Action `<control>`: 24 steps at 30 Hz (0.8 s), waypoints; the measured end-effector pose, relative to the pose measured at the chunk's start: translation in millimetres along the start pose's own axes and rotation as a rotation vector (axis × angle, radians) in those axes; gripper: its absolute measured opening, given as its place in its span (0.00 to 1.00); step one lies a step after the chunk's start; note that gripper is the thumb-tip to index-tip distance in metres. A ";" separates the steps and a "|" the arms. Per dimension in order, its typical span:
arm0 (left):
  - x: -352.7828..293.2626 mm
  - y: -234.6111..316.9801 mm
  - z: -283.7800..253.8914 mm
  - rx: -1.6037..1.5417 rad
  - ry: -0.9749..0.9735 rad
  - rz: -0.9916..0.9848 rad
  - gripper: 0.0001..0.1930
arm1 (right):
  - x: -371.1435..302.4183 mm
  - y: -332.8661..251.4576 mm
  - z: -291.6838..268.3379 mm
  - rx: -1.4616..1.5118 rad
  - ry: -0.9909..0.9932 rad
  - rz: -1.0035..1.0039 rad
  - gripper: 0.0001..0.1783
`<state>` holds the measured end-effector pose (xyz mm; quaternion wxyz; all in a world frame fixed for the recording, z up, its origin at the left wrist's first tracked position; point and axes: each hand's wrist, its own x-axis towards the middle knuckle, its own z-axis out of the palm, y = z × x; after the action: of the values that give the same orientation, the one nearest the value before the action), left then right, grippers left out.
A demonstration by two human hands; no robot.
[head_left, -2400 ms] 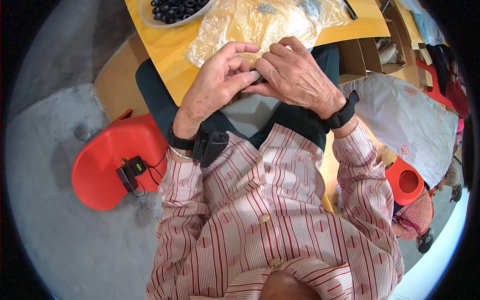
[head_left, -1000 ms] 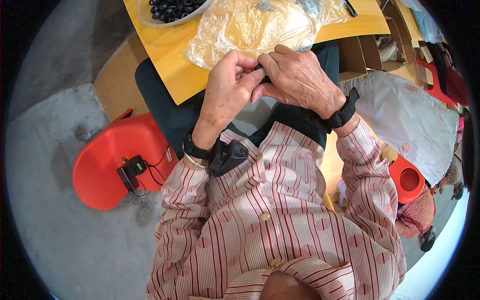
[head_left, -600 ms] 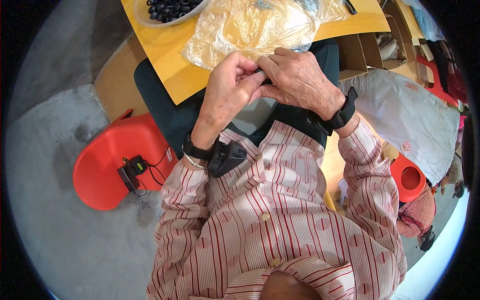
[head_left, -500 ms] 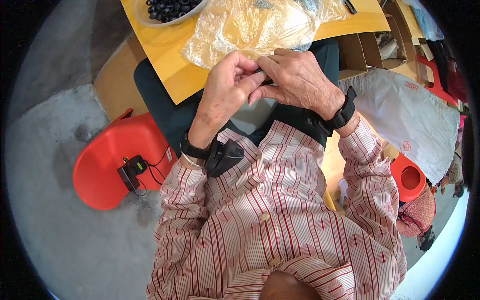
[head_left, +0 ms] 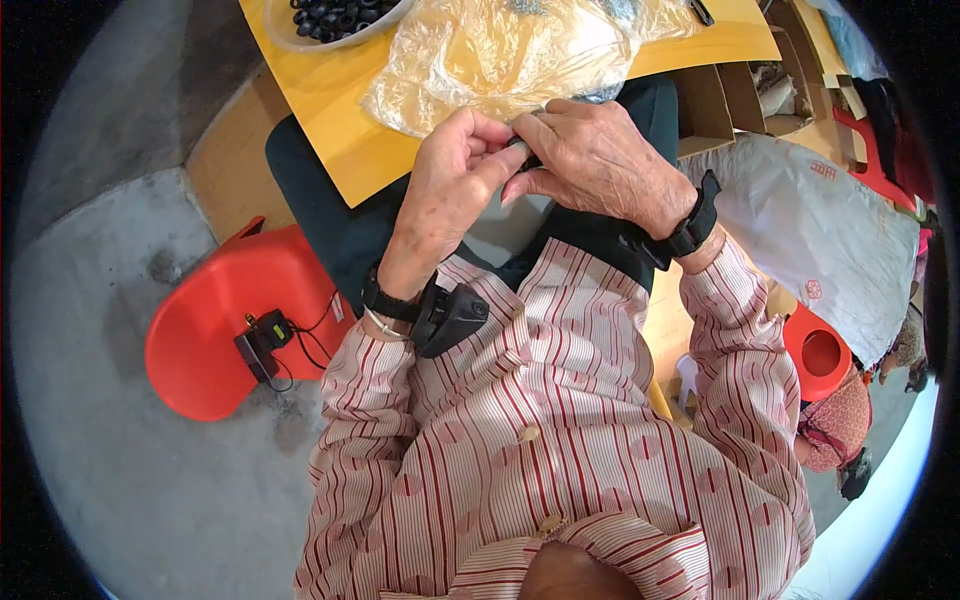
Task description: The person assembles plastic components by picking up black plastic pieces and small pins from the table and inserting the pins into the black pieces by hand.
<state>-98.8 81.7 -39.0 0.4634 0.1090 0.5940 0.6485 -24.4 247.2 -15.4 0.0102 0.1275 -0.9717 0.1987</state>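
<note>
My left hand (head_left: pixel 452 185) and my right hand (head_left: pixel 598 158) meet above my lap, just in front of the yellow board's near edge. Between their fingertips is a small black part (head_left: pixel 524 152), mostly covered by the fingers. Both hands are closed on it, thumbs and forefingers pinched together. Right behind them, a crumpled clear plastic bag (head_left: pixel 480 65) lies on the yellow board (head_left: pixel 355 165). Farther left stands a clear round tub (head_left: pixel 300 42) holding many small black ring-like pieces (head_left: pixel 345 15).
A red plastic stool (head_left: pixel 195 345) with a small black device (head_left: pixel 262 350) on it stands on the floor at left. Cardboard boxes (head_left: pixel 705 110), a large white sack (head_left: pixel 815 220) and another red stool (head_left: pixel 818 350) are at right. A black tool (head_left: pixel 702 12) lies at the board's far edge.
Both hands stay together at nearly the same spot. My fingers have shifted slightly around the small black part, and a little more of it shows.
</note>
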 end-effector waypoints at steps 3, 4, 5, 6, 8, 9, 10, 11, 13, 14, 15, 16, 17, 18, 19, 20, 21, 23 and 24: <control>-0.1 -2.1 2.2 0.006 0.019 0.018 0.11 | 0.3 -1.7 0.7 0.001 -0.018 0.024 0.27; -0.2 -2.9 2.7 0.015 0.031 0.026 0.11 | 0.4 -1.6 0.6 0.001 -0.018 0.024 0.27; 0.1 -4.5 2.7 0.015 0.032 0.025 0.11 | 0.5 -1.5 0.3 0.001 -0.022 0.013 0.27; 0.4 -6.2 2.5 0.022 0.040 0.026 0.11 | 0.6 -1.5 0.0 0.001 -0.026 0.002 0.27; 0.1 -7.0 2.4 0.028 0.050 0.025 0.11 | 0.4 -2.2 0.5 0.005 -0.026 -0.001 0.26; 0.1 -6.6 3.1 0.030 0.045 0.016 0.11 | -0.2 -2.3 0.6 0.008 -0.026 -0.001 0.26; -0.1 -6.1 3.7 0.033 0.040 0.007 0.11 | -1.1 -2.0 1.2 0.007 -0.026 0.000 0.26; -0.7 -5.5 4.4 0.032 0.039 0.007 0.11 | -2.5 -1.3 2.4 0.003 -0.021 -0.004 0.26; -2.7 -3.8 5.8 -0.021 0.019 -0.011 0.10 | -4.2 0.6 5.0 0.000 -0.014 -0.007 0.26; -3.4 -2.6 6.2 -0.021 0.019 -0.010 0.10 | -4.7 1.8 6.2 0.001 -0.002 -0.024 0.25; -3.7 -1.7 6.3 -0.024 0.005 -0.012 0.10 | -5.3 2.6 7.3 0.003 0.011 -0.040 0.25; -3.9 -1.1 6.3 -0.028 -0.009 -0.013 0.09 | -5.5 2.7 7.1 0.003 0.012 -0.039 0.25; -4.1 -0.7 5.9 -0.027 -0.010 -0.013 0.09 | -5.4 2.6 6.4 0.021 0.005 -0.032 0.25; -4.9 0.4 4.8 -0.005 -0.027 -0.003 0.09 | -4.8 2.0 5.0 0.038 -0.001 -0.027 0.24; -5.6 1.5 3.7 0.017 -0.043 0.006 0.08 | -4.1 2.2 3.7 0.039 -0.001 -0.028 0.24; -6.2 2.8 2.5 0.017 -0.042 0.006 0.08 | -3.1 2.7 2.4 0.067 -0.013 -0.027 0.24; -6.1 3.5 1.7 0.025 -0.060 0.004 0.07 | -3.0 3.8 2.2 0.095 -0.025 -0.025 0.24; -6.1 5.6 0.6 0.033 -0.080 0.001 0.07 | -3.8 5.4 4.3 0.109 -0.012 -0.025 0.24; -7.0 7.8 0.3 0.013 -0.089 -0.014 0.06 | -4.0 5.8 5.0 0.125 0.002 -0.028 0.24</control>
<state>-98.4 77.8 -29.3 0.4932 0.1368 0.5778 0.6357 -21.9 251.4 -22.5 0.0062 0.1413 -0.9555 0.2589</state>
